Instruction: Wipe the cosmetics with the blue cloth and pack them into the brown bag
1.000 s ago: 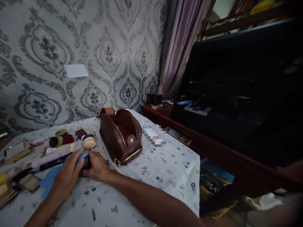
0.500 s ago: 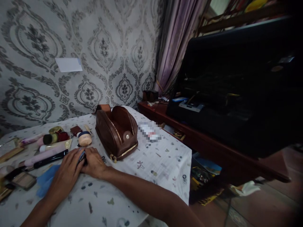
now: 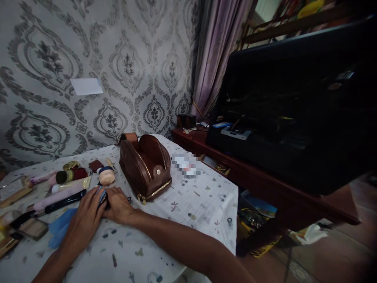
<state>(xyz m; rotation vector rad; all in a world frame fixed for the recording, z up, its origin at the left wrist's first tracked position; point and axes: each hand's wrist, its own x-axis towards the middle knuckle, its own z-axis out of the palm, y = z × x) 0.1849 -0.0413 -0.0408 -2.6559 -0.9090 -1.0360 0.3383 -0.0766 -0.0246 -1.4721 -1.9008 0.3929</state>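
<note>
1. While pale tubes and a black tube [image 3: 65, 201] lie at the far left of the cloth-covered desk [image 3: 206, 200], a flat compact [image 3: 31, 227] sits near them, close to the blue cloth [image 3: 60, 228].
2. The left hand [image 3: 82, 216] lies over the blue cloth, its grip pressed together on a fold that shows between the fingers.
3. Between the two hands is a small dark item [image 3: 103, 199], mostly hidden; what it is cannot be told.
4. The right hand [image 3: 119, 206] meets the left from the other side, its grip curled in and seemingly pinching the dark item.
5. Just beyond the fingers stands a cream jar [image 3: 106, 177] with a dark blue and white lid.
6. Farther right, the brown bag [image 3: 144, 171] stands unzipped, its mouth gaping, apart from the dark item; neither hand touches it.
</note>
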